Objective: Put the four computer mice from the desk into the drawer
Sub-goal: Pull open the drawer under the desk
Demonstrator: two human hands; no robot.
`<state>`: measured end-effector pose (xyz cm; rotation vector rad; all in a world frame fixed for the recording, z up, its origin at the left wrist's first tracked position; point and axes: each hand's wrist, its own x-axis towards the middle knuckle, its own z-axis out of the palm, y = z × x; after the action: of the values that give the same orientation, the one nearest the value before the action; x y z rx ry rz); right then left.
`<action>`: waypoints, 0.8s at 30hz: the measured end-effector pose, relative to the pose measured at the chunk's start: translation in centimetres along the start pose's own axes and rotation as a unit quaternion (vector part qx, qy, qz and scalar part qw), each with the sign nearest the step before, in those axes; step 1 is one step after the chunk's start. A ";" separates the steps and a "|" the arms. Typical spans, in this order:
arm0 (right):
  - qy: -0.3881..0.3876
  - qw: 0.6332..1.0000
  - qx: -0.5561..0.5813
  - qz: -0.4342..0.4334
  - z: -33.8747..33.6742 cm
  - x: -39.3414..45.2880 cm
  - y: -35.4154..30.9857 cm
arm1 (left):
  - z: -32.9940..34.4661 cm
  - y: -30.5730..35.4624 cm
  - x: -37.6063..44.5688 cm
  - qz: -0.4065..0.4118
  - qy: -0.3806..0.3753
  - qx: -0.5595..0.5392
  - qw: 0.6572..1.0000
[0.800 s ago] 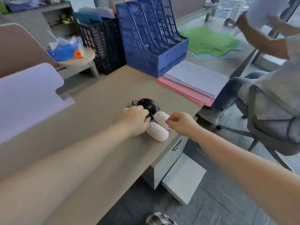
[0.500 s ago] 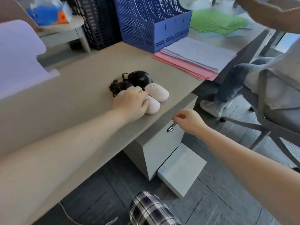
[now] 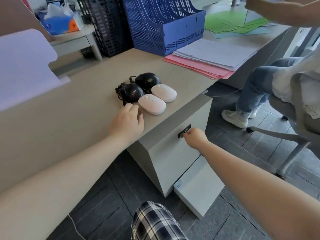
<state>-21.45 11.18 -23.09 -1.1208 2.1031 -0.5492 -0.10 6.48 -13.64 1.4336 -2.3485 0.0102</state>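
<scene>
Two white mice, the near one (image 3: 152,104) and the far one (image 3: 164,92), lie side by side near the desk's (image 3: 72,118) right edge. Behind them sit two black corded mice, one at the left (image 3: 132,91) and one at the back (image 3: 147,80), with cables tangled. My left hand (image 3: 127,123) rests on the desk just in front of the mice, fingers loosely curled, holding nothing. My right hand (image 3: 194,136) is below the desk edge, fingers pinched on the dark handle (image 3: 183,131) of the closed grey drawer (image 3: 174,153).
A blue file rack (image 3: 162,23) and a black one (image 3: 105,26) stand at the back. Stacked white and pink paper (image 3: 207,59) lies right of the mice. A seated person (image 3: 270,87) is close on the right. A lower drawer (image 3: 197,186) juts out near the floor.
My left hand has pulled back off the mice toward me. My right hand dropped from the white mice to the drawer handle and closed on it.
</scene>
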 end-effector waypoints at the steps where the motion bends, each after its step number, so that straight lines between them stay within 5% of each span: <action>1: -0.006 0.999 0.038 0.015 0.4 0.7 0.0 | 0.2 0.0 0.0 -0.008 0.009 -0.003 1.000; 9: -0.054 0.959 0.268 0.075 1.0 1.9 0.8 | 0.4 -0.2 -0.2 -0.024 0.019 -0.023 0.999; 24: -0.027 0.958 0.269 0.100 1.1 1.1 1.3 | 0.3 -0.3 -0.3 -0.021 0.005 -0.004 1.000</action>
<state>-21.74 10.90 -25.08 -0.5984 1.8290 -0.9091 0.14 6.53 -14.04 1.4749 -2.3072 -0.0034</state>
